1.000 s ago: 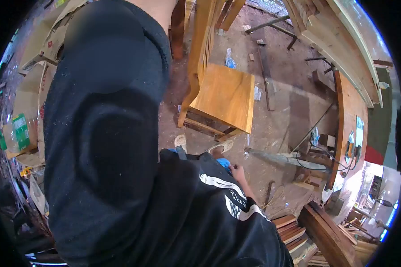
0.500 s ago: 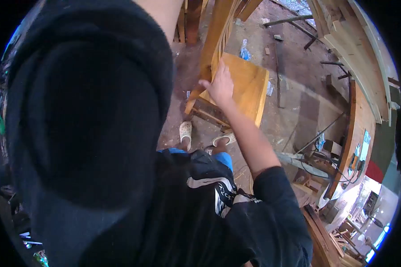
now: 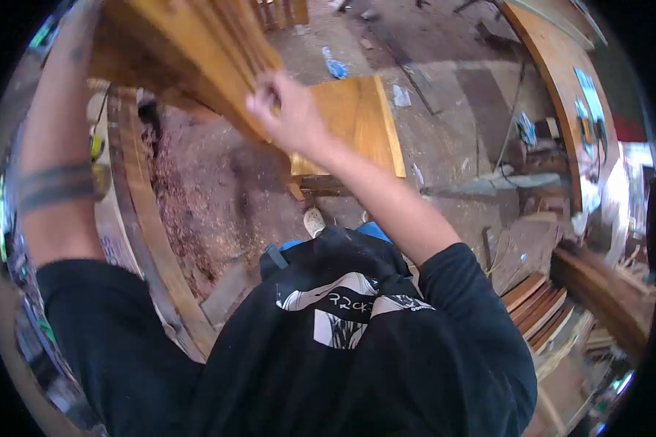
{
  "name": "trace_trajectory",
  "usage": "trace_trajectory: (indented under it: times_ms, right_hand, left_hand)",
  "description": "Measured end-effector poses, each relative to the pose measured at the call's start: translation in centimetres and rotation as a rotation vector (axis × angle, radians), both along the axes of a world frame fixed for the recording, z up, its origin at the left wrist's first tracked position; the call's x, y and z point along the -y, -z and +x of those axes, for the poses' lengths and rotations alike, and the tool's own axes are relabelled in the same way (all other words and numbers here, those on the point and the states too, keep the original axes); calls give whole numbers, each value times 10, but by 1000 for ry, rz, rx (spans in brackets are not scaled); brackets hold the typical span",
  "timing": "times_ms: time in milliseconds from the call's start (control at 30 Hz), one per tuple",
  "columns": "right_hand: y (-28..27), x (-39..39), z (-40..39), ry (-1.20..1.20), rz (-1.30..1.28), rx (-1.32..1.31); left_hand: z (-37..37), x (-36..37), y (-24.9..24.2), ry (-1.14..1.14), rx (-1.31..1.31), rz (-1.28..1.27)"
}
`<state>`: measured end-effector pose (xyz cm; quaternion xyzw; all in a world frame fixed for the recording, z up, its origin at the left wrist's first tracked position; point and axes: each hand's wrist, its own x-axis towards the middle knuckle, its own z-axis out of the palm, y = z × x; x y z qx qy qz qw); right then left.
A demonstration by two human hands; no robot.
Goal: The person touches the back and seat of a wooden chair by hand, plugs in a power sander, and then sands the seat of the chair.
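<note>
A wooden chair with a flat yellow-brown seat [image 3: 350, 124] stands on the dusty floor in front of me. Its slatted back [image 3: 197, 51] leans close to the camera at the upper left. My right hand [image 3: 288, 109] is closed around one of the back's rails or slats. My left forearm [image 3: 55, 182], with a dark band around it, rises along the left edge toward the top of the chair back. The left hand itself is cut off at the frame's rim. My black shirt fills the bottom of the view.
A long curved wooden piece [image 3: 146, 240] lies on the sawdust to my left. Stacked boards [image 3: 539, 298] sit at the lower right. A curved-edged wooden panel [image 3: 554, 80] with cables on it stands at the upper right. A blue scrap [image 3: 335, 67] lies beyond the chair.
My right hand rose from my side to the chair seat, then to the chair back, and closed on it. My left arm no longer blocks the view. The chair back now leans toward me.
</note>
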<state>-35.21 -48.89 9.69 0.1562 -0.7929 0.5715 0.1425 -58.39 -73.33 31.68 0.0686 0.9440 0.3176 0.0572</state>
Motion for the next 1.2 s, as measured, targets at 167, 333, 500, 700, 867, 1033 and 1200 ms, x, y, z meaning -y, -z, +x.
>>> trace_trajectory:
  times_ms: [167, 333, 500, 700, 867, 1033, 1200]
  right_hand:
    - [150, -91, 121, -272, 207, 408]
    - [255, -173, 241, 6, 236, 924]
    - [306, -192, 249, 217, 138, 849]
    - [355, -219, 205, 22, 744, 955]
    - [350, -234, 164, 84, 940, 873]
    - [387, -241, 123, 145, 955, 684]
    - [426, -213, 41, 141, 952, 469]
  left_hand:
    - [73, 14, -7, -143, 153, 306]
    - [188, -27, -5, -357, -52, 210]
    - [246, 5, 5, -405, -137, 96]
    - [275, 85, -7, -503, -65, -163]
    - [304, 106, -11, -596, -22, -272]
    - [344, 104, -2, -715, 17, -330]
    - [362, 95, 24, -824, 70, -359]
